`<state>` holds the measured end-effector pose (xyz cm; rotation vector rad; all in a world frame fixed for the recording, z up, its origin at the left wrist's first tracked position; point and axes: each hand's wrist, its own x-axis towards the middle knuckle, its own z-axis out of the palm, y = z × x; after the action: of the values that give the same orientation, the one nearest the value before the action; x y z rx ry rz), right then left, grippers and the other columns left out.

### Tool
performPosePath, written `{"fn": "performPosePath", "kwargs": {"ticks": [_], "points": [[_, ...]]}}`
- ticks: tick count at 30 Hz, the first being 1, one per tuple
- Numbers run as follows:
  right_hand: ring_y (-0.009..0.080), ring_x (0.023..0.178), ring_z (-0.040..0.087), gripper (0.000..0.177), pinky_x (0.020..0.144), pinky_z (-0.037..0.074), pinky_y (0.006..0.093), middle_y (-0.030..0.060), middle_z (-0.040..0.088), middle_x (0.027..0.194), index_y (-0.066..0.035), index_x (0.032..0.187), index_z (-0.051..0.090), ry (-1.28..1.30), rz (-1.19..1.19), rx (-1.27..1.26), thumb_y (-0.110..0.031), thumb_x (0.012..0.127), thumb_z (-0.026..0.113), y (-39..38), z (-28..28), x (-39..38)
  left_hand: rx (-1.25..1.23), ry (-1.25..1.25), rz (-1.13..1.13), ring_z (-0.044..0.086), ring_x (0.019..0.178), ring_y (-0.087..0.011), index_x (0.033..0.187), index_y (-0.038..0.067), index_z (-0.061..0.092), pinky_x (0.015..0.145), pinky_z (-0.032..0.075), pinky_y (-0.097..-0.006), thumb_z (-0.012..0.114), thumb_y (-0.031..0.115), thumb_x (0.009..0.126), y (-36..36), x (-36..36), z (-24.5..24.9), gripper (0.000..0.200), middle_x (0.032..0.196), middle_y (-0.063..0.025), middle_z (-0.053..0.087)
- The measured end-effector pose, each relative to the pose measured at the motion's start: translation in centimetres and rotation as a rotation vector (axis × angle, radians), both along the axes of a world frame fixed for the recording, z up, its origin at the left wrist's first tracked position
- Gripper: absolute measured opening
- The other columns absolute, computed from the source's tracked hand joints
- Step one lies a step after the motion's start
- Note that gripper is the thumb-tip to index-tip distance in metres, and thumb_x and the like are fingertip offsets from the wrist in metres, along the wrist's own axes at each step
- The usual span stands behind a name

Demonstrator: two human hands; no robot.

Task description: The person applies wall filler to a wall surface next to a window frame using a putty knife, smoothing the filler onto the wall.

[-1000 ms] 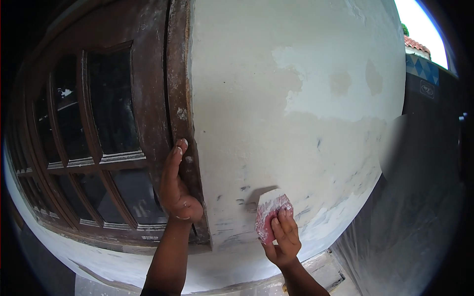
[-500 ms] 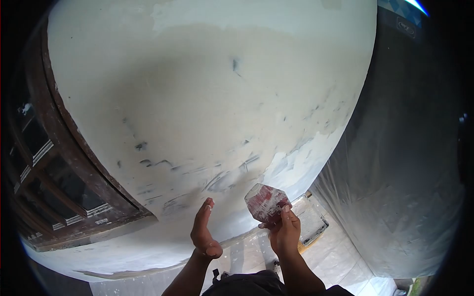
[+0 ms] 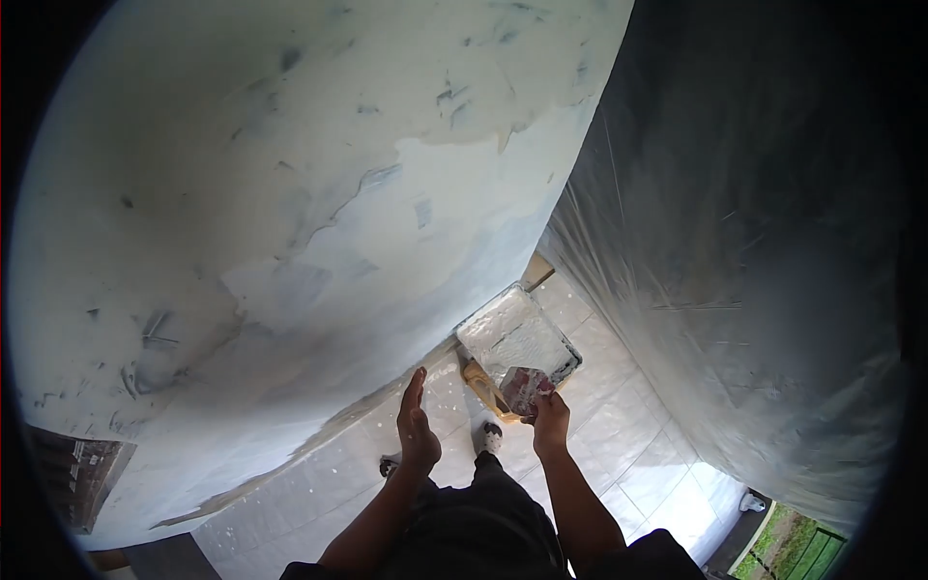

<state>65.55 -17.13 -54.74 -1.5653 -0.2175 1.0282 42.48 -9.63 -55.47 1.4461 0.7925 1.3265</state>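
My right hand [image 3: 551, 422] grips a dark red, many-sided putty scraper [image 3: 527, 390] smeared with white paste. Seen from above, the scraper overlaps the near edge of a tray [image 3: 517, 333] coated in white paste. My left hand [image 3: 418, 435] is raised with its fingers stretched out and nothing in it, near the foot of the wall [image 3: 319, 261]. That wall is whitish, with grey scuffs and a brighter patch of filler low down.
The tray rests on a yellowish wooden support [image 3: 486, 389]. To the right hangs plastic sheeting [image 3: 735, 290]. Spattered floor tiles [image 3: 609, 425] lie below, and a dark window frame [image 3: 92, 474] is at lower left. My foot [image 3: 492, 438] stands beside the support.
The view has swung right and downward, so the tray shows fully and the window has slid to the lower left. The scraper, held in my right hand, now appears over the tray.
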Motion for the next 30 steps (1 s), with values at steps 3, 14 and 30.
{"fn": "performPosePath", "kwargs": {"ticks": [3,14,30], "points": [[0.0129,0.063,0.061,0.018,0.048,0.052,0.0269,0.0085,0.064,0.083,0.004,0.102,0.061,-0.268,0.115,-0.233,-0.01,0.092,0.056,-2.4,-5.5,6.2,0.013,-0.725,-0.191,0.034,0.137,-0.0331,0.141,-0.004,0.035,0.115,0.022,-0.045,0.021,0.064,0.096,0.5,3.4,-10.1,0.083,0.144,-0.0231,0.039],[0.0234,0.058,0.06,0.016,0.056,0.046,0.0371,0.014,0.062,0.069,-0.001,0.094,0.062,-0.653,0.372,-0.371,-0.016,0.089,0.061,2.4,-19.0,11.1,-1.002,0.235,0.016,0.041,0.133,-0.0326,0.137,-0.007,0.04,0.113,0.027,-0.0409,0.023,0.059,0.099,-2.7,9.8,-18.1,0.078,0.138,-0.0247,0.046],[0.0399,0.081,0.064,0.018,0.069,0.049,0.044,0.0216,0.065,0.084,-0.001,0.095,0.061,-0.489,0.54,-0.359,-0.017,0.09,0.059,6.2,-23.2,9.9,-1.531,-0.315,0.021,0.043,0.13,-0.0342,0.137,-0.013,0.034,0.113,0.029,-0.042,0.018,0.078,0.087,0.7,14.1,-27.1,0.105,0.137,-0.0276,0.044]]}}
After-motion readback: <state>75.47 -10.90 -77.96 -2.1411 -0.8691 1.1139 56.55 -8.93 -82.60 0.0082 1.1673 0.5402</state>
